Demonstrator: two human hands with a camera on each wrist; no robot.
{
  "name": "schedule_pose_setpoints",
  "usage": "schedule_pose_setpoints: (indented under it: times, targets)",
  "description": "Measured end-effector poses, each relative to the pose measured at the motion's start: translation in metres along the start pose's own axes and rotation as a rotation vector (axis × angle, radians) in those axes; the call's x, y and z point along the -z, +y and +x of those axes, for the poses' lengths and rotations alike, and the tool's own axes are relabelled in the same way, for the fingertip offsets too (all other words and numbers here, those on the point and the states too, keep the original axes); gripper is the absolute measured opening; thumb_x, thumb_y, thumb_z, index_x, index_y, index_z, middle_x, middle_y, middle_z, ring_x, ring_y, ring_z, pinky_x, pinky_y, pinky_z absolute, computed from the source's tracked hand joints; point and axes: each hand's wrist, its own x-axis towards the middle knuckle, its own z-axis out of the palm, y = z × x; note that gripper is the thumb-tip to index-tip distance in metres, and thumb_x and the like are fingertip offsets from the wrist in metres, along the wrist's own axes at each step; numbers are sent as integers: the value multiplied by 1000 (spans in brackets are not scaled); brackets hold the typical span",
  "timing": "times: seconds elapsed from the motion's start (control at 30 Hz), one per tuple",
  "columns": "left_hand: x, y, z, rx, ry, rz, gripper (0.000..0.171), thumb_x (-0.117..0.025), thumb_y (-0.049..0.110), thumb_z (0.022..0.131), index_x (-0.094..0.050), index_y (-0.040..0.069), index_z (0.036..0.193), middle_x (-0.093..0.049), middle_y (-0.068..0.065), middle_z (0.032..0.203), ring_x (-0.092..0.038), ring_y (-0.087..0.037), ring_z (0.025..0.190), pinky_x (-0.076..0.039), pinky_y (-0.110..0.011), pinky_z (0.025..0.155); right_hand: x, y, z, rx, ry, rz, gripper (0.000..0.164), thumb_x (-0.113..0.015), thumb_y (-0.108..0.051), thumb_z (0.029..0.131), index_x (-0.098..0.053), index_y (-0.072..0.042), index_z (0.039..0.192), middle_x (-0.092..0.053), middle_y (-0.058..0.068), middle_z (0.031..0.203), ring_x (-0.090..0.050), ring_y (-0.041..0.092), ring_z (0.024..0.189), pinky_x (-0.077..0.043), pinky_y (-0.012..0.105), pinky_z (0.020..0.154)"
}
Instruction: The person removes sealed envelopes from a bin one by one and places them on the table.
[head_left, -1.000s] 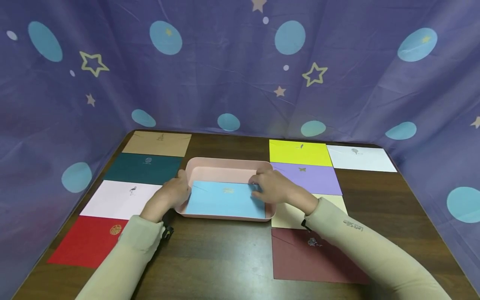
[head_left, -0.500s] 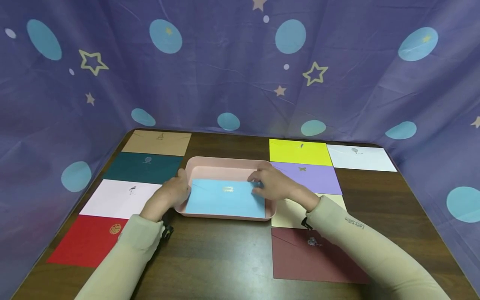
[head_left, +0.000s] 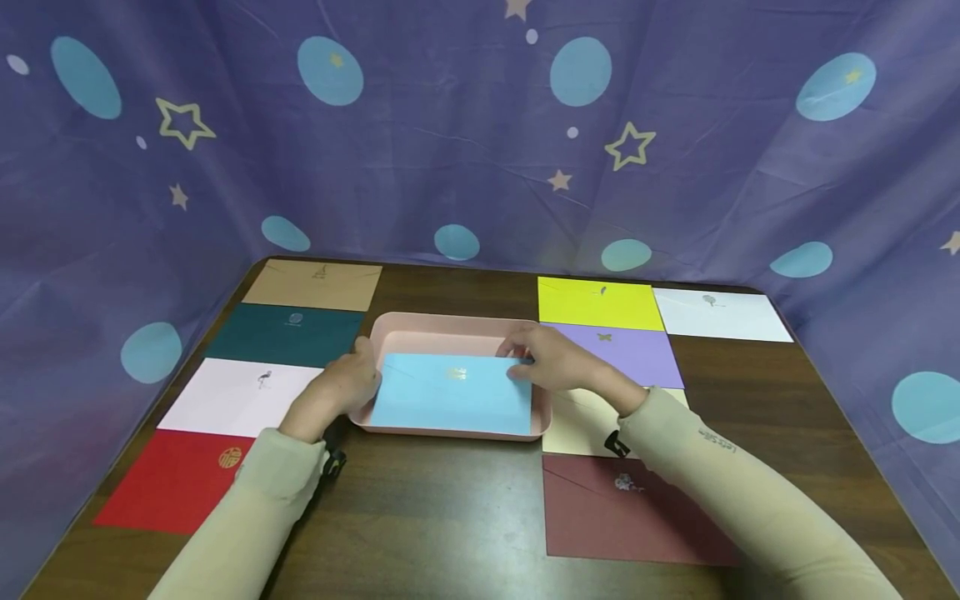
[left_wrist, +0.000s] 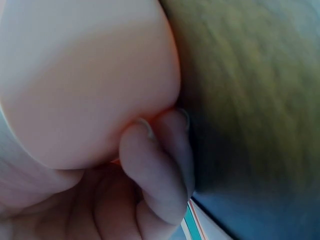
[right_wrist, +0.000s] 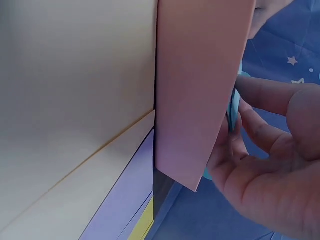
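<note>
In the head view a pink tray lies at the table's middle with a light blue envelope inside, gold print near its far edge. My left hand grips the tray's left end; the left wrist view has curled fingers pressed to the tray's outer wall. At the other end my right hand pinches the envelope's far right corner, thumb on top and fingers behind. That far edge is raised. Seen from the right wrist, the envelope's edge shows between thumb and fingers above the tray wall.
Down the left side lie tan, dark green, white and red envelopes. On the right are yellow, purple, cream, maroon and another white envelope. A purple curtain surrounds the table.
The blue envelope's far edge has risen slightly. My right thumb has come onto its corner, and that hand has shifted a little upward and right. My left hand stays on the tray.
</note>
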Motion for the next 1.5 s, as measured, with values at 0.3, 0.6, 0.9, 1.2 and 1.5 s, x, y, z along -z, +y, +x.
schedule_pose_setpoints:
  times: [0.3,0.6,0.9,1.2,1.5]
  targets:
    - [0,0,0,23,-16,-34,37,-28,14,98,-18,-7,127,-49,-22,87,-51,-33,76,-42,-41,60,4,0,-7,-110,-68,230,33,-68,-13,89,-56,-7,119,-56,6,114,-62,16,85,-49,33,81]
    - [-1,-1,-1,15,-16,-38,35,-27,14,100,-18,-7,126,-49,-22,86,-50,-34,76,-42,-41,60,-3,4,-14,-237,-103,646,28,-66,-9,90,-50,3,110,-51,16,83,-67,29,82,-54,41,72]
    - [-2,-1,0,5,-10,-22,40,-29,14,99,-17,-9,129,-49,-21,87,-51,-33,76,-42,-41,60,-8,6,-26,-230,-74,756,33,-66,-10,90,-35,0,83,-38,8,69,-65,34,87,-54,43,75]
    - [-2,-3,0,4,-9,-25,44,-29,14,100,-13,-10,133,-49,-21,91,-52,-32,77,-42,-41,62,-11,5,-33,-189,-35,771,39,-63,-6,91,-26,1,81,-25,3,67,-52,22,73,-53,43,77]
    - [-2,-1,-1,17,-9,-24,45,-32,16,101,-12,-10,133,-48,-20,83,-53,-30,69,-41,-38,56,-3,12,-38,-208,52,831,27,-60,-7,94,-34,1,88,-35,1,70,-53,21,75,-48,39,72]
